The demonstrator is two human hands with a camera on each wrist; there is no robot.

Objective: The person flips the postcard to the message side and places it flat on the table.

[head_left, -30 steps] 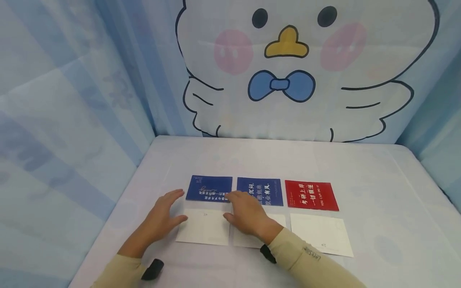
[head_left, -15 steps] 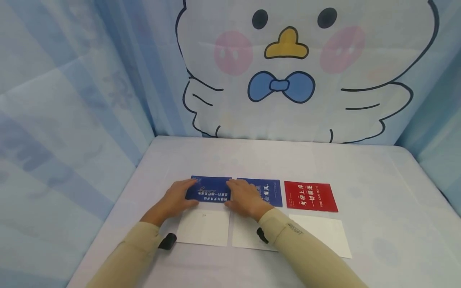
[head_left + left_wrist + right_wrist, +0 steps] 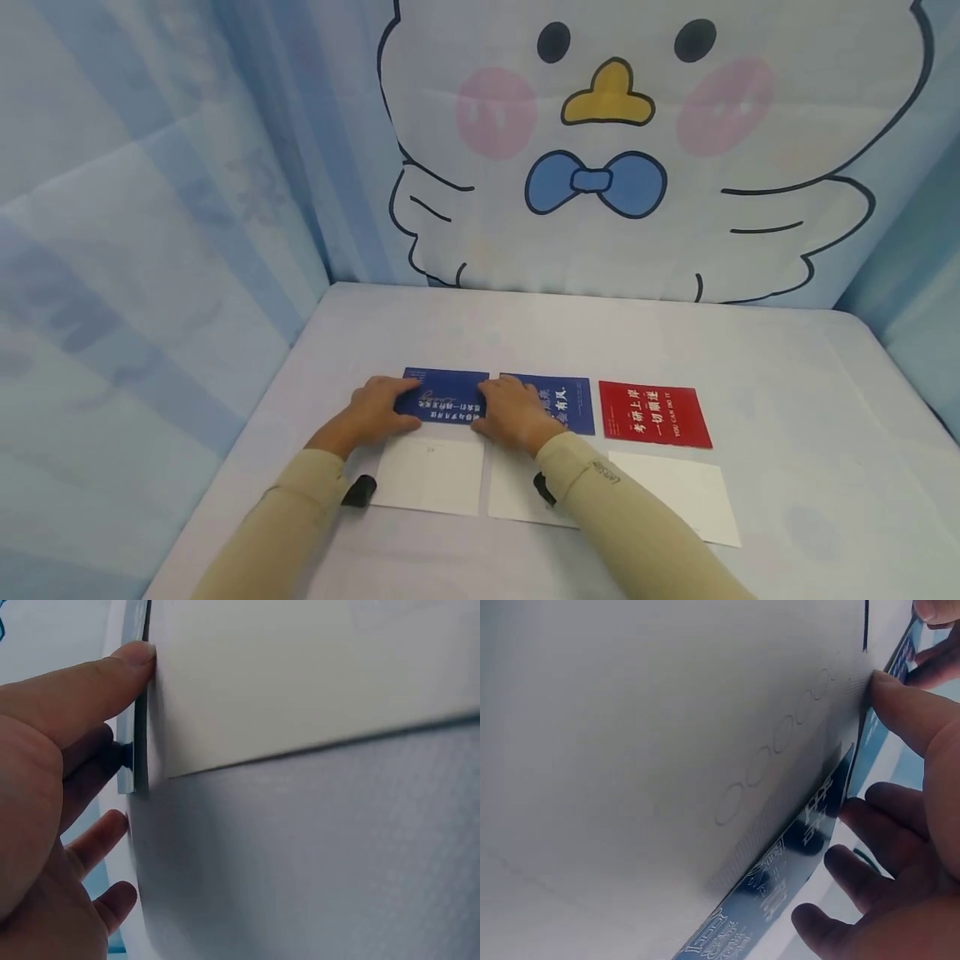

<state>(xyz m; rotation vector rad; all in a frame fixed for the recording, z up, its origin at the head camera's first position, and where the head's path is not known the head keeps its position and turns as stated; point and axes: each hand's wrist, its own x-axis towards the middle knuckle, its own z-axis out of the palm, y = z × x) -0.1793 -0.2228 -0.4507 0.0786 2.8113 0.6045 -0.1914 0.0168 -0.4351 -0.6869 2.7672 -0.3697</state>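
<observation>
Two rows of cards (image 3: pixel 655 414) look laid out; what remains is unclear. Half-curled, left hand (image 3: pixel 369 410) and right hand (image 3: pixel 516 415) hold opposite ends of the left blue card (image 3: pixel 444 395), toward the tabletop's (image 3: pixel 525 329) left edge.

The left blue postcard (image 3: pixel 448 392) and middle blue postcard (image 3: pixel 577 404) are smooth, glossy printed card; the red postcard (image 3: pixel 655 414) is printed card too. The white postcards (image 3: pixel 431 477) look like smooth, matt paper. The table (image 3: pixel 795 392) has a matt, finely grained covering. The sleeves (image 3: pixel 281 525) are matt cloth, the curtains (image 3: pixel 142 267) lightly creased fabric.
</observation>
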